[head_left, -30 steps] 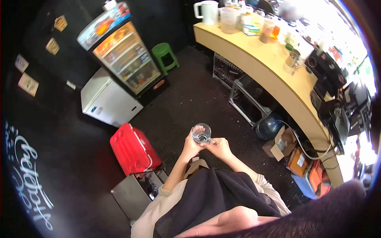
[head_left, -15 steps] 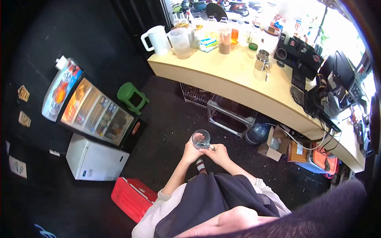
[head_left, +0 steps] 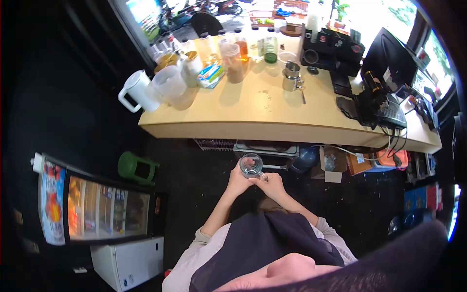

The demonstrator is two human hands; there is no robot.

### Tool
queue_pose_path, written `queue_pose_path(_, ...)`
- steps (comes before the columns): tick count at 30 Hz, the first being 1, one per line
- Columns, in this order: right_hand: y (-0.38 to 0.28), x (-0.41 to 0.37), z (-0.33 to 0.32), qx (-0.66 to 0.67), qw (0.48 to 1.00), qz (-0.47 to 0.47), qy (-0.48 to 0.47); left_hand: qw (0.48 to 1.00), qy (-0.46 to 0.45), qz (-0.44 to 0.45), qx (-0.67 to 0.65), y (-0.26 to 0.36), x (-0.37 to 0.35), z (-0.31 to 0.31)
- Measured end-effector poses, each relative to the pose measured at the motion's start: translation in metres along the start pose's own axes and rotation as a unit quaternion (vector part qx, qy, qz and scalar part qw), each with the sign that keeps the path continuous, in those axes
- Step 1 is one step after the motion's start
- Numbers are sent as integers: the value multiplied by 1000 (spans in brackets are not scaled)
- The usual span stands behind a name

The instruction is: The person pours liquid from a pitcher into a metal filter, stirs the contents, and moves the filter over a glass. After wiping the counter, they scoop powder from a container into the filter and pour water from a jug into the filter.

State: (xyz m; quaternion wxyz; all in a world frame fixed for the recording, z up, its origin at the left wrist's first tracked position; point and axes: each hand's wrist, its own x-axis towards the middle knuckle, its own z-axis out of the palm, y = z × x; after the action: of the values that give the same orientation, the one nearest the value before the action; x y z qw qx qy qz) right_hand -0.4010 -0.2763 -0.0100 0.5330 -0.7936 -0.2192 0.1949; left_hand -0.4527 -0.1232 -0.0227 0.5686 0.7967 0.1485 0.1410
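Note:
A clear glass mug (head_left: 251, 166) is held in front of my body, its open top facing up toward me. My left hand (head_left: 239, 180) wraps round the mug's left side, and its fingers show through the glass. On the other side my right hand (head_left: 271, 185) grips the mug at its handle, low on the right. Both hands are closed and stand short of the counter (head_left: 233, 129), over the dark floor.
Along the counter's back and left stand a white jug (head_left: 141, 92), a translucent pitcher (head_left: 172, 87) and several bottles. A metal coffee dripper on a cup (head_left: 292, 78) sits mid-counter with a spoon. Left are a green stool (head_left: 131, 166) and a drinks fridge (head_left: 107, 207). Boxes (head_left: 333, 165) lie under the counter.
My view has turned to the right and come closer to the counter, which now lies nearly straight across. The mug stays between both hands.

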Motion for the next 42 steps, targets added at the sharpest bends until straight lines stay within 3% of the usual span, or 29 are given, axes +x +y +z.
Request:
queue_pose_path(7, 9, 75, -21, 39, 996, 4, 74, 998, -57, 16, -16, -2, 95, 18)
queue_pose_path(21, 3, 248, -86, 24, 995, -76, 65, 996, -44, 58, -42, 6, 286, 42)
queue_pose_path(34, 17, 310, -79, -22, 993, -69, 98, 999, -24, 13, -24, 1, 342, 38)
queue_pose_path(37, 13, 311, -78, -58, 985, -116, 111, 999, -41, -12, -31, 1, 347, 35)
queue_pose_path(38, 9, 308, -81, -41, 990, -94, 98, 997, -54, -40, -45, 1, 351, 34)
queue_pose_path(40, 10, 307, -84, -25, 993, -67, 91, 998, -54, -11, -34, -17, 358, 34)
queue_pose_path(42, 29, 306, -92, 111, 964, -142, 194, 998, -62, 16, -27, -34, 365, 35)
